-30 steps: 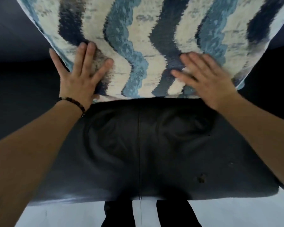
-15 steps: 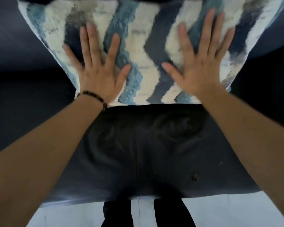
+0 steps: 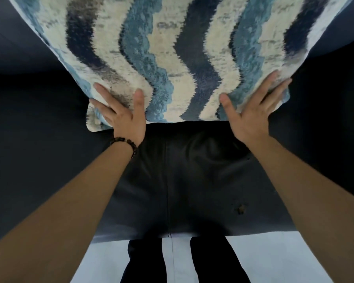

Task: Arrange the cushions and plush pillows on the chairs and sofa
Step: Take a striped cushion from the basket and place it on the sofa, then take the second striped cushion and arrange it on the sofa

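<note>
Cushion (image 3: pixel 182 58) upright at the back of the dark seat (image 3: pixel 192 180), filling the upper frame. Half a second earlier both hands lay flat higher on its face; they now sit at its lower corners. This suggests patting has given way to squaring the base, with placement nearly done. Left hand (image 3: pixel 121 115), centre left, and right hand (image 3: pixel 251 111), centre right, are well apart, fingers straight and spread, thumbs on the face, pressing rather than gripping.

The cushion (image 3: pixel 172 58) at 12 o'clock is covered in fuzzy woven cloth. The dark seat (image 3: pixel 192 180) is made of smooth, slightly shiny leather.
</note>
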A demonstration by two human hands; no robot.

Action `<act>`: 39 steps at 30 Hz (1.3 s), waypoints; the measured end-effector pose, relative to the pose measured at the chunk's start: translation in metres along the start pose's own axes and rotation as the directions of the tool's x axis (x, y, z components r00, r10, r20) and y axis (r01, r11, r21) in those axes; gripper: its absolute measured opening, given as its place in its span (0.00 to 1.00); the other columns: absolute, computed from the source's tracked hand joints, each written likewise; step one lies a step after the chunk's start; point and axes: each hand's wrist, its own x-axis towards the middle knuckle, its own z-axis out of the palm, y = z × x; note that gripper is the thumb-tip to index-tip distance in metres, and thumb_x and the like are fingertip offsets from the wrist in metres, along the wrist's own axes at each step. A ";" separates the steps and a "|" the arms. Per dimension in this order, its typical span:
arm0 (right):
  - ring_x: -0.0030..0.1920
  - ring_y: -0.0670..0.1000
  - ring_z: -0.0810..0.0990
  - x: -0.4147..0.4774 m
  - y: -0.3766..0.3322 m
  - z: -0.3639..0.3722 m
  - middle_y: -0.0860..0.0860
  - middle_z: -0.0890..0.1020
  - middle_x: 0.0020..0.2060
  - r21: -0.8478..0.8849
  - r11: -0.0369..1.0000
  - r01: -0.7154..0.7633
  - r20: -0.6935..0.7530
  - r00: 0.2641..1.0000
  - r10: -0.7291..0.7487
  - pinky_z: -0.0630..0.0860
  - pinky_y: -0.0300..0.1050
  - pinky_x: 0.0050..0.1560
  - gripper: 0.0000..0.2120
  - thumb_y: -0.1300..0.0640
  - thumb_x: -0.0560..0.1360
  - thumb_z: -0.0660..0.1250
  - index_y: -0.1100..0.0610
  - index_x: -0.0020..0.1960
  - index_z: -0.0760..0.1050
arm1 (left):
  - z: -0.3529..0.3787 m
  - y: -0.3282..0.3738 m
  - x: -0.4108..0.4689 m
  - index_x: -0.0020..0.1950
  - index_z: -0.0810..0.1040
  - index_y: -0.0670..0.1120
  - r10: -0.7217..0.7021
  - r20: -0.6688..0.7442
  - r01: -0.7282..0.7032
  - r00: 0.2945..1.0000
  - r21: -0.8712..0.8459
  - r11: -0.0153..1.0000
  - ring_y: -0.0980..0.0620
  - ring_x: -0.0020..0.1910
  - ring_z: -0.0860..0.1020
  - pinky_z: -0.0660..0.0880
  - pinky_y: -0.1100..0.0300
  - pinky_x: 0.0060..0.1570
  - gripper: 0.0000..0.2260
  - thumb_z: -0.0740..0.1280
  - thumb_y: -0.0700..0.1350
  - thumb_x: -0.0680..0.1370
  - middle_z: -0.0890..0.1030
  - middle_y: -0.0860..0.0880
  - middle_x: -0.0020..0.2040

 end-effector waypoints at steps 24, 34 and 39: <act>0.76 0.46 0.65 -0.370 -0.177 -0.370 0.43 0.65 0.77 0.362 0.907 -0.216 0.033 0.975 0.220 0.64 0.46 0.76 0.34 0.33 0.78 0.57 0.44 0.80 0.56 | -0.323 0.221 -0.316 0.80 0.62 0.50 0.268 0.489 -0.273 0.830 -0.062 0.960 0.54 0.73 0.69 0.65 0.58 0.70 0.27 0.65 0.48 0.82 0.71 0.52 0.74; 0.65 0.45 0.75 -0.552 -0.115 -0.442 0.46 0.77 0.67 0.742 0.594 -0.312 -0.322 0.612 0.723 0.69 0.29 0.54 0.22 0.48 0.81 0.63 0.49 0.75 0.68 | -0.267 0.278 -0.399 0.75 0.70 0.49 0.273 0.760 -0.311 0.590 -0.098 0.945 0.49 0.67 0.75 0.69 0.46 0.72 0.22 0.67 0.48 0.81 0.77 0.50 0.66; 0.64 0.45 0.77 -0.608 -0.047 -0.465 0.44 0.77 0.64 0.869 0.456 -0.194 -0.379 0.331 0.864 0.70 0.28 0.50 0.22 0.47 0.81 0.63 0.48 0.74 0.68 | -0.178 0.337 -0.504 0.75 0.69 0.53 0.373 0.877 -0.566 0.302 -0.149 0.811 0.51 0.64 0.77 0.69 0.47 0.71 0.22 0.66 0.51 0.81 0.78 0.54 0.64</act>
